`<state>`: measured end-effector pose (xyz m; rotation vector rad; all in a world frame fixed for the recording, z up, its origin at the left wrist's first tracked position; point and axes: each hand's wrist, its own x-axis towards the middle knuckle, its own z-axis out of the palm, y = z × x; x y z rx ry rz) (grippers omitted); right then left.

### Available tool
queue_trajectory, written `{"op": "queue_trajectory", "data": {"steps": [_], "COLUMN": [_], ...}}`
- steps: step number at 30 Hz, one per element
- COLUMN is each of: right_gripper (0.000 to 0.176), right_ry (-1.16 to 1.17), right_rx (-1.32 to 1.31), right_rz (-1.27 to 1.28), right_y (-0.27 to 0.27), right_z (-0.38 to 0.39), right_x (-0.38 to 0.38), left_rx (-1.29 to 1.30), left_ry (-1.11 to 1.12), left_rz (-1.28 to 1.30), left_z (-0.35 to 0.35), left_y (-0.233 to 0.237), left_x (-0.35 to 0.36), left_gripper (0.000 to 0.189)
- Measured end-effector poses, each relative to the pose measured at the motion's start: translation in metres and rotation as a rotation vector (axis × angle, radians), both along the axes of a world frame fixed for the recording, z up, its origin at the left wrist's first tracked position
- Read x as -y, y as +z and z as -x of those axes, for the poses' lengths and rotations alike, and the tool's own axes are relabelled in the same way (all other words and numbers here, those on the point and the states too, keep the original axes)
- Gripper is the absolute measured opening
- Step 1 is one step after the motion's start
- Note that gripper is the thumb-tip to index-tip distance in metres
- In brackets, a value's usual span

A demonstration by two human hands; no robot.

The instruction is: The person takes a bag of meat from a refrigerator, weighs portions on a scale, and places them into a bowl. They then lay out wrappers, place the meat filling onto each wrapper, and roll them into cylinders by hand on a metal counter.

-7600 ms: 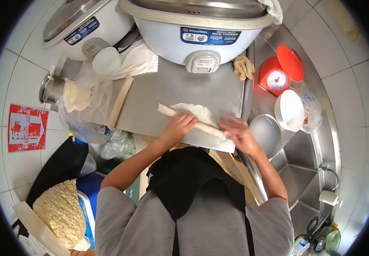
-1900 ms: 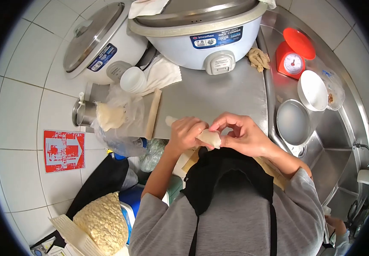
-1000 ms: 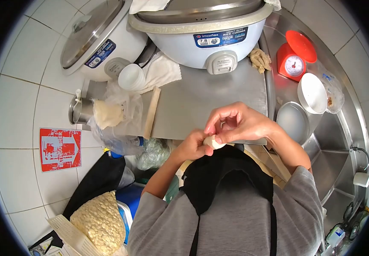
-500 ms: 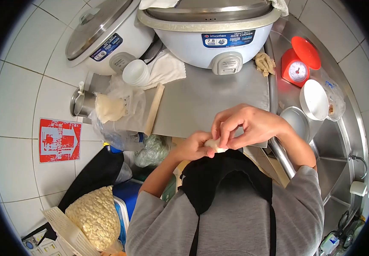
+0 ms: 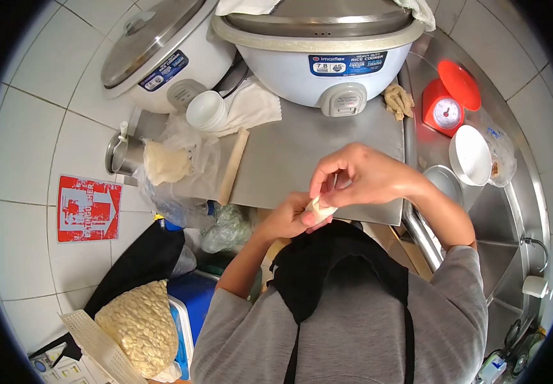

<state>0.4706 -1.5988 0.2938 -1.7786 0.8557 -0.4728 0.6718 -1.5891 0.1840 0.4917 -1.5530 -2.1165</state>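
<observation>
A small white piece of what looks like dough is held between both hands in front of the chest, near the counter's front edge. My left hand has its fingers closed under and around the piece. From above right, my right hand pinches the top of it with thumb and fingertips. Behind the hands lies the steel counter. Left of them, a wooden rolling pin rests beside a plastic bag, on which a larger pale lump of dough sits.
Two rice cookers stand at the back. Stacked white bowls and a cloth are beside them. At right are a red scale, a white bowl and a sink. A metal pot stands left.
My right hand has shifted slightly up and left, and its fingers now pull at the top of the piece. The piece looks more upright between my hands.
</observation>
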Motion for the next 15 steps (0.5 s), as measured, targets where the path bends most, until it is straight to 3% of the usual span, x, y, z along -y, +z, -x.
{"op": "queue_trajectory", "data": {"steps": [3, 5, 6, 7, 8, 11, 15], "right_gripper": [0.010, 0.012, 0.014, 0.015, 0.017, 0.017, 0.011], "right_ry": [-0.038, -0.079, -0.120, -0.154, -0.056, 0.036, -0.081], "right_rx": [-0.061, -0.041, 0.155, 0.348, 0.392, 0.592, 0.776], "right_rz": [-0.070, -0.073, -0.156, -0.235, -0.088, -0.247, -0.153], "right_y": [-0.003, -0.007, -0.010, -0.013, -0.024, -0.046, -0.050], "right_z": [-0.003, -0.003, 0.001, 0.004, 0.006, -0.001, -0.005], "right_x": [-0.001, -0.002, 0.000, 0.002, 0.004, 0.008, 0.007], "left_rx": [0.123, 0.093, 0.093, -0.053, -0.203, -0.291, -0.567], "left_ry": [0.013, 0.037, 0.034, 0.004, -0.023, -0.175, -0.318], "left_rz": [0.125, 0.034, 0.036, 0.022, 0.015, -0.115, -0.349], "left_z": [0.003, 0.001, 0.001, 0.003, 0.006, 0.017, 0.026], "left_y": [-0.008, -0.010, -0.011, -0.011, -0.010, 0.004, -0.002], "left_x": [-0.001, 0.000, 0.000, 0.002, 0.005, 0.006, 0.011], "left_gripper": [0.033, 0.056, 0.056, 0.066, 0.076, 0.081, 0.081]}}
